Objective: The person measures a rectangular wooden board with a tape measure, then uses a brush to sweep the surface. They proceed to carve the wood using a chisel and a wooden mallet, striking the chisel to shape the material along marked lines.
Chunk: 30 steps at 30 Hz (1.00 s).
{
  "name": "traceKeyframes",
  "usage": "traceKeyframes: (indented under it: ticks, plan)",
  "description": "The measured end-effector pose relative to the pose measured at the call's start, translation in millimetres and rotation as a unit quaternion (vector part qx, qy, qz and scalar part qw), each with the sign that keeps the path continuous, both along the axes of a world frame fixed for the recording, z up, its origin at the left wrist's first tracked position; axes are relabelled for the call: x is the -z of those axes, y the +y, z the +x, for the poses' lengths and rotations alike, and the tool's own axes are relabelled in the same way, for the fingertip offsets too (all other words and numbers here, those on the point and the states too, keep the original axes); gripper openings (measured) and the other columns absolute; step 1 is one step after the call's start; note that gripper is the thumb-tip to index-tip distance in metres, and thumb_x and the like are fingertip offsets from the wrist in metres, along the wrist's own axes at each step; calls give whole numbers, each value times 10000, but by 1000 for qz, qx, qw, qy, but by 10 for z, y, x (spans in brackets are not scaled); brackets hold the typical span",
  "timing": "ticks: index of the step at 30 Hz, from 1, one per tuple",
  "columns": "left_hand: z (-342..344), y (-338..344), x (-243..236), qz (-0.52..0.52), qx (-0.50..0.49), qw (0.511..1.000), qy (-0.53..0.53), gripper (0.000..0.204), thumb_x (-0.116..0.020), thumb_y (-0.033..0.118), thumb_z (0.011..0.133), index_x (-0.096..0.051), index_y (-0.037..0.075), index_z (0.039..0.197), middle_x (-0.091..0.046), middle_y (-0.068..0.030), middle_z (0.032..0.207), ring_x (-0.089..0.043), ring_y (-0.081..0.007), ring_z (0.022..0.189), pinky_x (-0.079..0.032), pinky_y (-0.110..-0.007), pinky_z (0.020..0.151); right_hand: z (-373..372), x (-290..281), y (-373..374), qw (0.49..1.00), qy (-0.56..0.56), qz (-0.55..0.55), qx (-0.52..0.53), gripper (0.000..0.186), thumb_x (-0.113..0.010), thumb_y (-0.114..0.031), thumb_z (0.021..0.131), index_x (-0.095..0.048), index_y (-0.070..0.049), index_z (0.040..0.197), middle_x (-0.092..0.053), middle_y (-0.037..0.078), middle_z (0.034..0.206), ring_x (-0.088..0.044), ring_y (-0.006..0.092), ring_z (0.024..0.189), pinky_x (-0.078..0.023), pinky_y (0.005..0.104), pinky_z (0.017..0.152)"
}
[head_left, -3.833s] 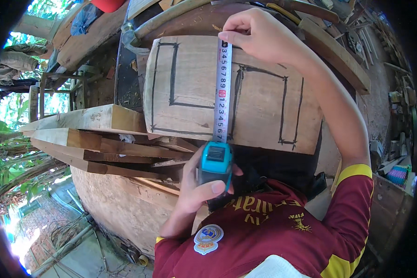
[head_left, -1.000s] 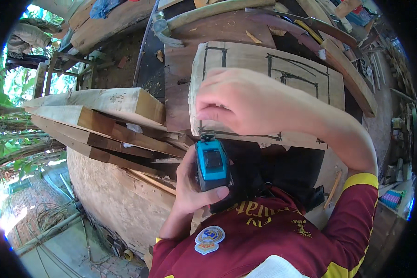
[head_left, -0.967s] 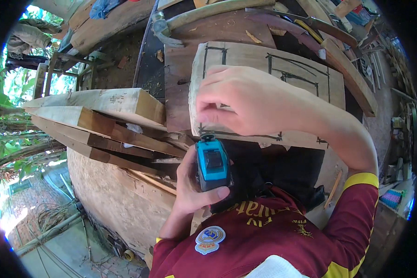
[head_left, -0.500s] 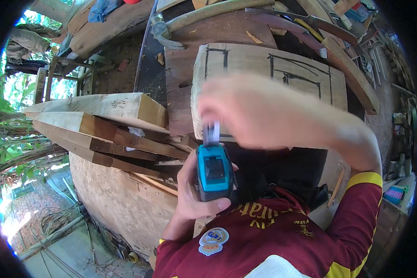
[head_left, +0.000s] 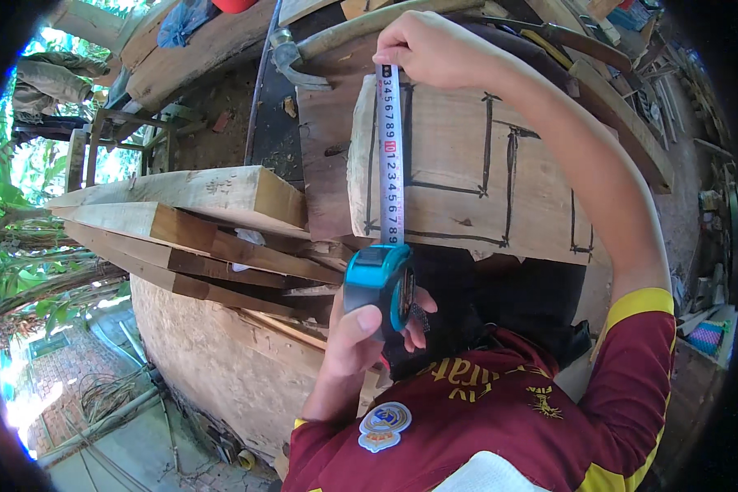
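Observation:
My left hand (head_left: 357, 328) is wrapped round the teal and black case of a tape measure (head_left: 377, 287), held near my body just off the close edge of a wooden board (head_left: 451, 176). From the case, the white blade (head_left: 392, 164) runs straight away from me across the board near its left end. At the far edge, my right hand (head_left: 430, 49) pinches the blade's end between thumb and fingers. Dark marker lines forming angular shapes are drawn on the board. My right forearm passes over its right part and hides some lines.
A claw hammer (head_left: 291, 61) lies beyond the board, beside a saw-like blade (head_left: 586, 45). Thick timber pieces (head_left: 221, 197) stack up at the left. Another beam (head_left: 623, 123) lies at the right. A blue plastic bag (head_left: 180, 23) sits at the far left.
My right hand has moved away from me to the board's far edge, drawing out the blade. The case has turned in my left hand, and the marked lines are now more exposed.

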<state>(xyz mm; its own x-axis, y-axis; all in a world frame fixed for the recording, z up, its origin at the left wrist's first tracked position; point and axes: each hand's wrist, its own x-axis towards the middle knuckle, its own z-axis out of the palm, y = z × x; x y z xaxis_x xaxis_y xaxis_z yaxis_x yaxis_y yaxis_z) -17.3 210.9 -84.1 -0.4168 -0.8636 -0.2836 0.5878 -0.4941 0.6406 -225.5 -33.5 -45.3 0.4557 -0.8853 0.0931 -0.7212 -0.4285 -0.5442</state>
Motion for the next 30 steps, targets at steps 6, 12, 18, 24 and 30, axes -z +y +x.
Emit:
traceKeyframes:
  ticks: [6,12,18,24,30]
  plan:
    - [-26,-51,-8,-3,-8,1000,-1,732,-706,390,791,-432,-85,1275,-636,-255,976,-672,-261,624,-562,-312,546,-2,-17,116,1000,-15,-3,2,209,-636,-182,912,-692,19,903,-627,139,693,-544,200,599,-445,339,608]
    - [-53,-47,-57,-14,-12,997,-79,744,-767,344,748,-426,-45,1283,-638,-214,954,-652,-204,677,-550,-284,578,-14,-85,223,998,-40,41,-11,226,-646,-203,921,-680,20,943,-663,96,769,-563,145,658,-454,312,637]
    - [-31,-37,-34,-31,7,991,-128,760,-809,302,703,-436,-35,1274,-638,-191,959,-639,-177,727,-539,-272,618,7,34,297,989,-145,-24,-1,228,-631,-177,935,-659,46,966,-698,107,836,-621,132,737,-493,290,711]
    - [69,1,18,-22,31,993,-112,771,-828,277,673,-451,-37,1267,-639,-186,973,-640,-177,753,-546,-275,630,42,30,432,981,-166,-101,-14,207,-642,-149,924,-656,50,980,-690,138,823,-634,162,710,-503,290,699]
    - [80,55,15,-20,30,992,-119,788,-833,260,651,-452,-41,1272,-632,-174,1015,-640,-177,811,-552,-273,646,81,-37,528,983,-161,-87,-16,187,-642,-126,920,-659,49,987,-686,147,808,-636,165,694,-508,288,686]
